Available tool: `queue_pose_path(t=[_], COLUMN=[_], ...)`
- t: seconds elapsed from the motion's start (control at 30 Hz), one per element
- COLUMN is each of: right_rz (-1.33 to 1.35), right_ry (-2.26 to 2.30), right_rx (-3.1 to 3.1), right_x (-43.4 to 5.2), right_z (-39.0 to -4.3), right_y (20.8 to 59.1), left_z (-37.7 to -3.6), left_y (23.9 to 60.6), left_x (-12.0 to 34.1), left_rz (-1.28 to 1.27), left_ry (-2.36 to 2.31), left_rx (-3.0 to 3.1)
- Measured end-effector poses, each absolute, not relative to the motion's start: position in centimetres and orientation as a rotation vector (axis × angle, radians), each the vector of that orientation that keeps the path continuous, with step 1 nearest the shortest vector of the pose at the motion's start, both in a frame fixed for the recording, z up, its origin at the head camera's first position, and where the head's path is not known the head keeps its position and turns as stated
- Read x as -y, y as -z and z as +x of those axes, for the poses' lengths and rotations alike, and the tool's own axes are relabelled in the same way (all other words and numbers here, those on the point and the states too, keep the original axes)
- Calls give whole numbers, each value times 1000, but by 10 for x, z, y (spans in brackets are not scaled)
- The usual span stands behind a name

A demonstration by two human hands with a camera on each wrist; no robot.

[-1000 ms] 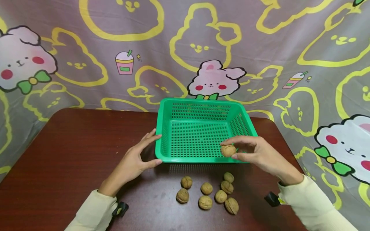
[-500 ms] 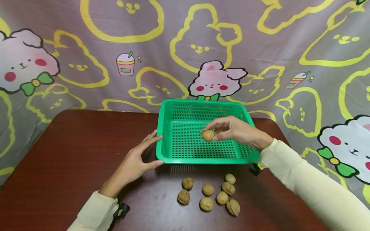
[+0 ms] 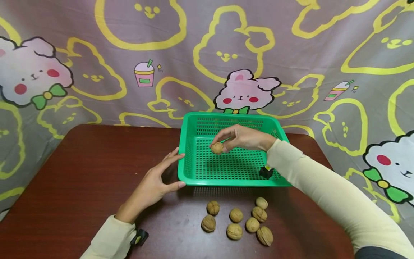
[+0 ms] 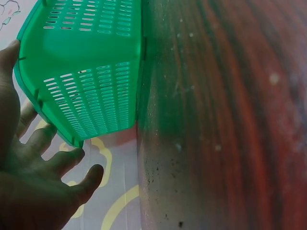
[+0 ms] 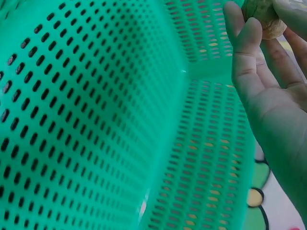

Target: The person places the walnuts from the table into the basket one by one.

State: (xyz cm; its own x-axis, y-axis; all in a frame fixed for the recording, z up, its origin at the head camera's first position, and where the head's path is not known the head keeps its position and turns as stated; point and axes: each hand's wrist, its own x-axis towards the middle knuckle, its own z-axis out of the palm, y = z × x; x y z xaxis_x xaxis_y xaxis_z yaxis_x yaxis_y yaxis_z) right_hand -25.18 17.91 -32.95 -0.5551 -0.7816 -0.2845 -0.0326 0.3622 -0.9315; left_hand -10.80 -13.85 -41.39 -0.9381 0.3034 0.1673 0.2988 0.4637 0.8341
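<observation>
A walnut (image 3: 217,148) is pinched between the thumb and fingers of my right hand (image 3: 240,137), over the inside of the green plastic basket (image 3: 223,182). In the right wrist view the walnut (image 5: 264,18) shows at the top, with the perforated basket floor and walls beyond it. My left hand (image 3: 154,181) is at the basket's left side, fingers spread, with thumb and index fingertips right at the rim. The left wrist view has the left hand (image 4: 43,167) beside the basket's slotted outer wall (image 4: 91,96). Several walnuts (image 3: 234,231) lie on the table in front of the basket.
The dark brown wooden table (image 3: 97,169) reaches out to both sides of the basket. Behind it hangs a cloth (image 3: 181,43) printed with cartoon rabbits and drinks. The loose walnuts sit close together, just forward of the basket's front edge.
My right hand has carried the walnut leftward and away from me, from the basket's front right to above its middle. The left hand stays at the rim. The view has shifted slightly.
</observation>
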Motion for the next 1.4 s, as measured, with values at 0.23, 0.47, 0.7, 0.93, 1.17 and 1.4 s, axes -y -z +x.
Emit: queue_pose_path(t=[0.23,0.47,0.7,0.93,1.17,1.4], right_rz=[-724,-695,-687,-709,-721,-714], right_ry=[1187,1105,1027,994,992,982], right_rx=[-1821,-1723,-1706,-1710,-1745,-1766], right_x=[-157,-145,-135,-126,-124,-123], right_z=[-258,-262,-264,-266,-264,-264], right_y=[356,379,392,402,402,400], left_z=[-108,-110,-111,-112,-112,-113], left_y=[415,414,414,414,415,414], left_x=[139,137,137,139,139,139], left_rz=[554,555,558,565,557,552], left_ry=[-1532,-1526,-1526,-1526,-1517,-1517], left_rx=[-2697,-2695,-2692,-2693,-2693,-2697])
